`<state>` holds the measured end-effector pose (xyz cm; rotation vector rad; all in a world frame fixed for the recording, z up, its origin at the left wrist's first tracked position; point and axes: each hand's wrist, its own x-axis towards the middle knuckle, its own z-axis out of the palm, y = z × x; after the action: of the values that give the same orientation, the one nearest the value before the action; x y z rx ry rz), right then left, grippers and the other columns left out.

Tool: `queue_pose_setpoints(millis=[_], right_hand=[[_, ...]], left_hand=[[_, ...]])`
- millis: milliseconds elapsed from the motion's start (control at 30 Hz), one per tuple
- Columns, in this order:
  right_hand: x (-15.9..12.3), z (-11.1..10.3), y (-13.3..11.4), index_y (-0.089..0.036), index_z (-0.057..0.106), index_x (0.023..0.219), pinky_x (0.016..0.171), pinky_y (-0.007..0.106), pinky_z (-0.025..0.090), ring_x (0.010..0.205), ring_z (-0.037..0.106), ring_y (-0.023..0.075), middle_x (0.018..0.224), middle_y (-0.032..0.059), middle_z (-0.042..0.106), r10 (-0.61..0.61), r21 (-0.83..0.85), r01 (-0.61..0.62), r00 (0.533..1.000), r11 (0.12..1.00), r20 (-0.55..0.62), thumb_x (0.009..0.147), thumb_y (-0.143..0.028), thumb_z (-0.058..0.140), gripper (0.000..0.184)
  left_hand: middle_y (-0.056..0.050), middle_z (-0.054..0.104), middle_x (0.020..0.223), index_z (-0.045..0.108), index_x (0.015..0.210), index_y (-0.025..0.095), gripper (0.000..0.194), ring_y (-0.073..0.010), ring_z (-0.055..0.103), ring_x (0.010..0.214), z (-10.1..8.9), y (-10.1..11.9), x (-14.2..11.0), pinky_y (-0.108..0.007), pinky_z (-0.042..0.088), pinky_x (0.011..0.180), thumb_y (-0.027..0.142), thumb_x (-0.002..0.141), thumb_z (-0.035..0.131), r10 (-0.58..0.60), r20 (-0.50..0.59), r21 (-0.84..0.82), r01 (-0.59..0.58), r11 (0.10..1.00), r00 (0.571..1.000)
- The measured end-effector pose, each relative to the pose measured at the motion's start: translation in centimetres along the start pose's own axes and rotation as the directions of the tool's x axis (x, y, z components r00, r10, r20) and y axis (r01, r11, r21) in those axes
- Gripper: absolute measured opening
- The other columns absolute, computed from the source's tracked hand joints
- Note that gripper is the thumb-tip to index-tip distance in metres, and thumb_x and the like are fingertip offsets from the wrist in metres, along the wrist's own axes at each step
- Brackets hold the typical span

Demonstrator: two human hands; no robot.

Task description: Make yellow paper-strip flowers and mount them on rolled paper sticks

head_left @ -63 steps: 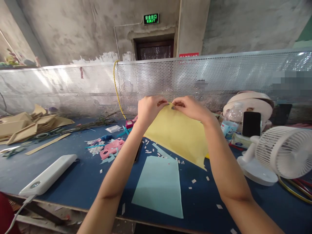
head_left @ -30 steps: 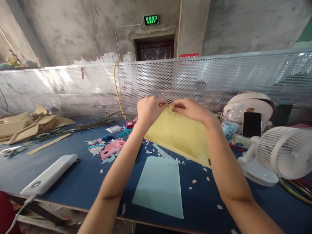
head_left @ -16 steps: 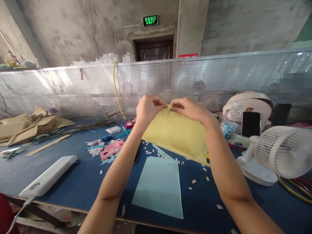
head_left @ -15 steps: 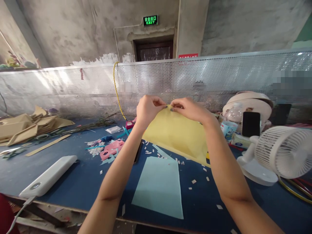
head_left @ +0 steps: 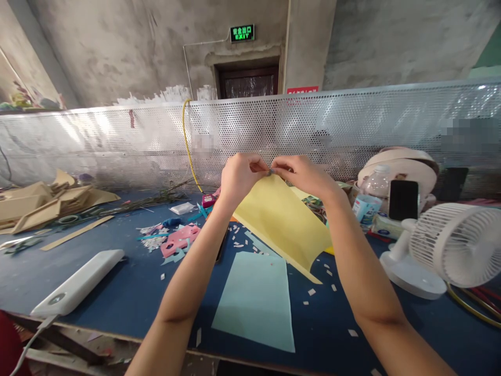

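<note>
A sheet of yellow paper [head_left: 279, 219] hangs tilted above the blue table, its lower right corner curling toward me. My left hand [head_left: 243, 175] pinches its top edge between thumb and fingers. Close beside it, my right hand [head_left: 299, 175] is pinched at the same edge, fingertips nearly touching those of the left. Just what sits between the fingertips is too small to make out. Below the yellow sheet, a light blue sheet of paper [head_left: 256, 303] lies flat near the table's front edge.
White paper bits [head_left: 311, 292] are scattered around the sheets. Pink paper scraps [head_left: 180, 241] and a white power bank [head_left: 80, 282] lie to the left, brown cardboard pieces [head_left: 43, 203] beyond. On the right stand a white fan [head_left: 457, 243], a phone [head_left: 403, 200] and a plastic bottle [head_left: 376, 181].
The yellow sheet has swung round, its lower right corner moving down and toward me. Both hands have shifted slightly, and their fingertips have come closer together.
</note>
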<state>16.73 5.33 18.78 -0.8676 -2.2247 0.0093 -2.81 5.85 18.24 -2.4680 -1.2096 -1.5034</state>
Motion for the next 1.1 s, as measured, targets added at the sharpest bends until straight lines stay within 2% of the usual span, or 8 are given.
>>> queue_pose_setpoints(millis=[100, 200, 333, 467, 633, 867, 1100], right_hand=[[0.1, 0.1, 0.0, -0.022, 0.062, 0.081, 0.058, 0.027, 0.03, 0.059, 0.047, 0.0118, 0.069, -0.0026, 0.059, -0.001, -0.038, 0.0, 1.0, 0.999, -0.004, 0.097, -0.029, 0.05, 0.021], [0.1, 0.3, 0.1, -0.022, 0.064, 0.082, 0.057, 0.027, 0.029, 0.059, 0.049, 0.0123, 0.069, -0.0019, 0.061, 0.021, -0.088, -0.022, 1.0, 0.996, -0.005, 0.095, -0.029, 0.052, 0.019], [0.2, 0.3, 0.1, -0.023, 0.066, 0.083, 0.057, 0.028, 0.029, 0.059, 0.05, 0.0126, 0.07, -0.0018, 0.064, 0.019, -0.13, -0.018, 1.0, 0.991, 0.001, 0.094, -0.027, 0.052, 0.019], [0.2, 0.3, 0.0, -0.023, 0.068, 0.087, 0.058, 0.027, 0.03, 0.062, 0.052, 0.013, 0.074, -0.0015, 0.066, 0.006, -0.116, -0.005, 1.0, 0.993, 0.012, 0.094, -0.026, 0.051, 0.018], [0.1, 0.1, -0.3, -0.023, 0.063, 0.08, 0.058, 0.028, 0.03, 0.063, 0.052, 0.0138, 0.073, -0.001, 0.065, 0.046, -0.093, -0.043, 0.999, 0.995, 0.029, 0.093, -0.031, 0.053, 0.018], [-0.1, -0.2, -0.8, -0.023, 0.064, 0.083, 0.059, 0.029, 0.032, 0.069, 0.056, 0.0161, 0.08, 0.0007, 0.068, 0.069, -0.073, -0.065, 0.996, 0.995, 0.054, 0.091, -0.033, 0.054, 0.016], [-0.3, -0.5, -0.9, -0.023, 0.06, 0.076, 0.058, 0.03, 0.03, 0.062, 0.051, 0.0147, 0.073, 0.0001, 0.064, 0.082, -0.118, -0.075, 0.995, 0.99, 0.051, 0.092, -0.035, 0.053, 0.021]], left_hand=[[0.0, 0.075, 0.081, 0.076, 0.083, 0.024, 0.007, -0.018, 0.067, 0.078, -0.2, 0.7, -0.1, -0.028, 0.049, 0.069, 0.022, 0.078, 0.071, 0.005, 0.021, 0.193, -0.009, 0.981, 1.0], [-0.002, 0.076, 0.083, 0.078, 0.088, 0.026, 0.011, -0.0213, 0.067, 0.08, -0.3, 1.3, -0.3, -0.032, 0.047, 0.069, 0.025, 0.083, 0.068, 0.016, 0.074, 0.387, -0.043, 0.921, 0.997], [-0.003, 0.076, 0.082, 0.079, 0.089, 0.026, 0.018, -0.0238, 0.067, 0.081, -0.4, 1.7, -0.3, -0.033, 0.047, 0.069, 0.025, 0.088, 0.061, -0.002, 0.112, 0.479, -0.052, 0.876, 0.994], [-0.003, 0.076, 0.083, 0.079, 0.089, 0.026, 0.017, -0.0228, 0.067, 0.082, -0.6, 1.8, -0.3, -0.033, 0.047, 0.072, 0.023, 0.086, 0.062, -0.007, 0.097, 0.457, -0.039, 0.889, 0.995], [-0.001, 0.076, 0.084, 0.078, 0.082, 0.025, 0.013, -0.0197, 0.067, 0.078, -0.8, 1.5, -0.3, -0.032, 0.047, 0.072, 0.021, 0.081, 0.066, -0.009, 0.089, 0.327, -0.021, 0.945, 0.996], [-0.002, 0.075, 0.079, 0.077, 0.077, 0.024, 0.012, -0.0192, 0.067, 0.077, -0.6, 0.3, -0.1, -0.03, 0.048, 0.07, 0.02, 0.076, 0.066, 0.012, 0.116, 0.192, -0.034, 0.981, 0.993], [-0.002, 0.075, 0.079, 0.077, 0.078, 0.024, 0.008, -0.0188, 0.067, 0.077, -0.6, 0.9, -0.2, -0.03, 0.046, 0.067, 0.019, 0.076, 0.071, 0.023, 0.117, 0.199, -0.046, 0.979, 0.993]])
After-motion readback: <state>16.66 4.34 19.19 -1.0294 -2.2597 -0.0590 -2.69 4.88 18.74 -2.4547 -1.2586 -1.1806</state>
